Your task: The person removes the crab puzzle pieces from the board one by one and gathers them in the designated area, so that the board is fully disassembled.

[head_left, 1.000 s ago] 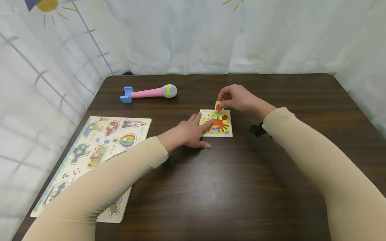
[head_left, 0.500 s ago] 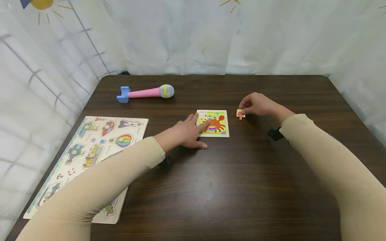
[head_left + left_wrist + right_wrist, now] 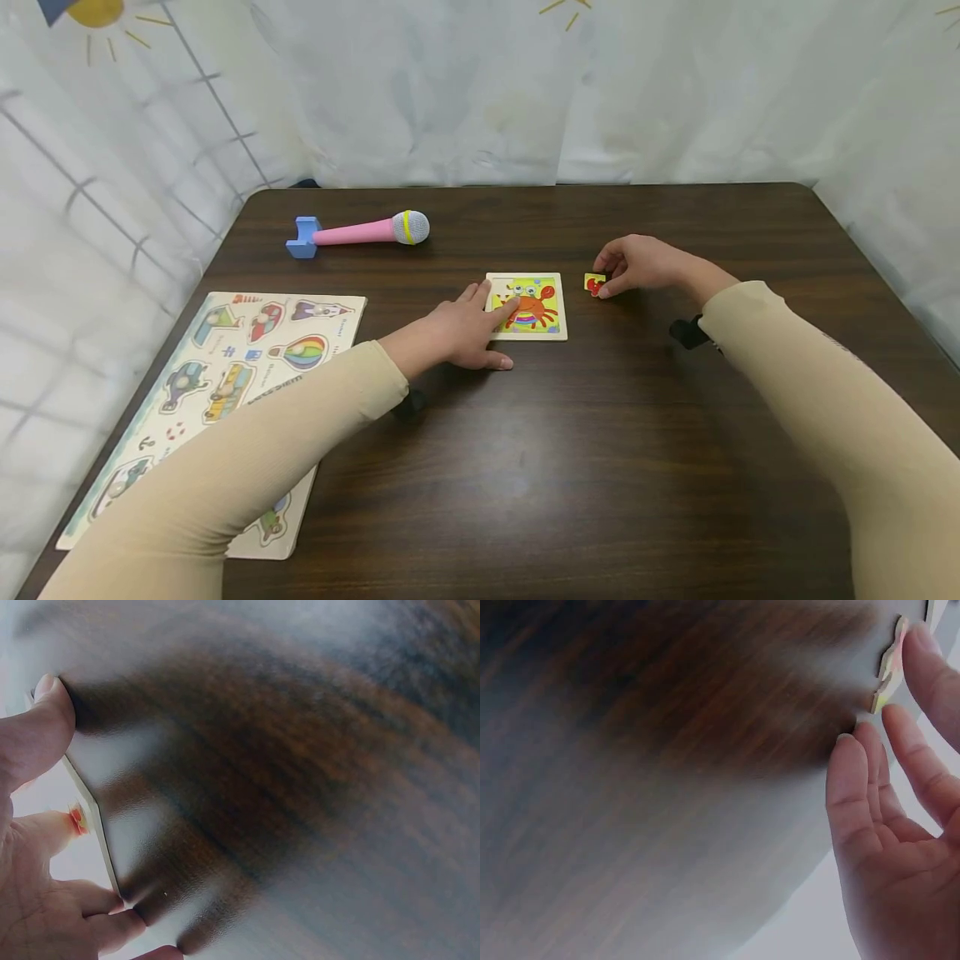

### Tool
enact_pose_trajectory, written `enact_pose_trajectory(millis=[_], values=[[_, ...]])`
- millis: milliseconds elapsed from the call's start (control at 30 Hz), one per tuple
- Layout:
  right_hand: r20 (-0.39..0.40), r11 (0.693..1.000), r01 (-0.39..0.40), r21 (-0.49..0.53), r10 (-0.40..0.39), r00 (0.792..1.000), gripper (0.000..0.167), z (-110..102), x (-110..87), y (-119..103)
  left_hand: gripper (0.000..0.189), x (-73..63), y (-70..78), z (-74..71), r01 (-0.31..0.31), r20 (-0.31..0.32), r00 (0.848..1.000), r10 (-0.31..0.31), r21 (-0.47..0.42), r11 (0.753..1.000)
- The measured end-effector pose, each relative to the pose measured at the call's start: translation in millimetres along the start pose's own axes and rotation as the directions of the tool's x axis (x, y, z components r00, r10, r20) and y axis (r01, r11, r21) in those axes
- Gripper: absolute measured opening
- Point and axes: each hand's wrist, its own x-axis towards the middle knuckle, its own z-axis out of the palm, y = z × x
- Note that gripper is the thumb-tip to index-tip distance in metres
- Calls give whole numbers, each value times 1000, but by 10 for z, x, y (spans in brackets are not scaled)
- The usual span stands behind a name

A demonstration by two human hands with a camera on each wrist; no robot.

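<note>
A small square crab puzzle (image 3: 540, 315) in a pale wooden frame lies on the dark table. My left hand (image 3: 468, 332) rests over its left side, fingers spread, the index finger on the crab picture; a pale bare patch shows at the upper left. To the right of the frame, a yellow puzzle piece (image 3: 593, 283) with a red claw lies on the table. My right hand (image 3: 643, 265) is just beside this piece, thumb and fingers parted. In the right wrist view the thumb and index finger stand around the piece (image 3: 892, 652), seemingly not gripping it.
A pink toy microphone (image 3: 356, 232) with a grey head and a blue stand lies at the back left. The large vehicle knob puzzle board (image 3: 307, 492) lies on the left, partly under my left forearm. White curtains (image 3: 480, 100) hang behind the table (image 3: 570, 475).
My right hand has carried the claw piece from the top of the crab puzzle to the table on the right, and its fingers have loosened from it. My left hand stays on the puzzle.
</note>
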Motion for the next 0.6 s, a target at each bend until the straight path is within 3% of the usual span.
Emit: enact_pose_trajectory(millis=[600], values=[[-18, 1000, 20, -5, -20, 1000, 30, 48, -18, -19, 97, 4, -18, 8, -9, -6, 1000, 9, -10, 1000]])
